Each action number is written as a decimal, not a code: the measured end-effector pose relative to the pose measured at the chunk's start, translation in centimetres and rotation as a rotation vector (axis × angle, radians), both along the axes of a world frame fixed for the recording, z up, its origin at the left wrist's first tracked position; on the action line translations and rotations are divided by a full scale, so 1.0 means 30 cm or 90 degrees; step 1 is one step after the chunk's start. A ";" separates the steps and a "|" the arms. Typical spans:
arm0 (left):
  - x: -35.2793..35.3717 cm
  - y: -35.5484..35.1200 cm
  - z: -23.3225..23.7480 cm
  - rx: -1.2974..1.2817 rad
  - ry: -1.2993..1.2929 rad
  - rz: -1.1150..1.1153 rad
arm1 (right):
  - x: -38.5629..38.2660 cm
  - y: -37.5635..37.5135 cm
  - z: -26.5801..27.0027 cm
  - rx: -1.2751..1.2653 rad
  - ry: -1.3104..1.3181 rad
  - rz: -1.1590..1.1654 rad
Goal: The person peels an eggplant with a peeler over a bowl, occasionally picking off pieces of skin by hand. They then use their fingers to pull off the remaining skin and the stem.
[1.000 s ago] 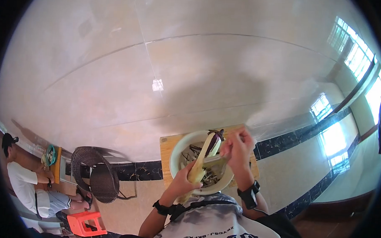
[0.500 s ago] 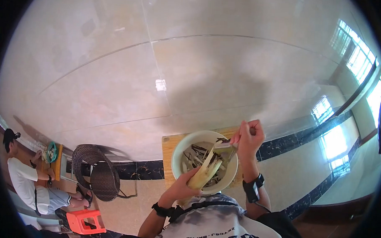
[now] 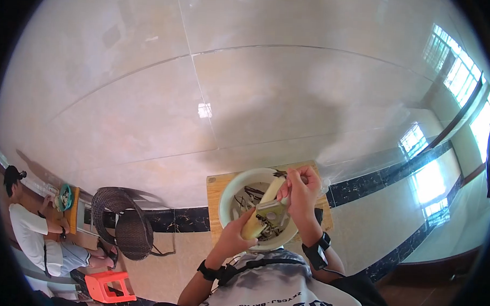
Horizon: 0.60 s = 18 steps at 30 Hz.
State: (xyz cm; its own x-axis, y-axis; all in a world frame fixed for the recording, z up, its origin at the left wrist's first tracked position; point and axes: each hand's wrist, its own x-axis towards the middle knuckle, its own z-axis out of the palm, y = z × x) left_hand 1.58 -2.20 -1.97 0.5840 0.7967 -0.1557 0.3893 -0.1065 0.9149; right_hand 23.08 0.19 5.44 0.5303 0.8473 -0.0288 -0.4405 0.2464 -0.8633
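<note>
My left hand [image 3: 235, 236] is wrapped round the lower end of a long pale vegetable [image 3: 251, 226], held tilted over a white bowl [image 3: 228, 201]. My right hand [image 3: 303, 194] grips a light-coloured peeler [image 3: 272, 212], whose head lies against the vegetable's side near my left fingers. Dark and pale peelings [image 3: 246, 199] lie in the bowl. The bowl stands on a small wooden table [image 3: 216, 187].
At the far left a person [image 3: 34, 226] in a white shirt sits by another small table with a green basin [image 3: 66, 197]. A brown wicker chair [image 3: 134, 233] and an orange stool [image 3: 108, 286] stand on the left. A tiled wall rises behind the bowl.
My right hand has moved down and left, bringing the peeler lower along the vegetable, toward my left hand. My left hand has barely moved.
</note>
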 end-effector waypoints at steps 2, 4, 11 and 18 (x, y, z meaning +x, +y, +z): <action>-0.002 -0.013 0.007 0.047 0.072 -0.011 | -0.015 -0.002 -0.001 -0.027 -0.111 -0.007; -0.011 -0.013 0.000 0.025 0.014 -0.021 | -0.023 0.006 -0.017 -0.007 -0.205 -0.032; -0.047 -0.043 -0.025 -0.030 -0.004 -0.050 | 0.218 0.112 -0.064 0.032 -0.210 -0.182; -0.041 -0.025 -0.074 -0.163 -0.147 0.130 | 0.218 0.078 -0.080 0.058 0.011 -0.217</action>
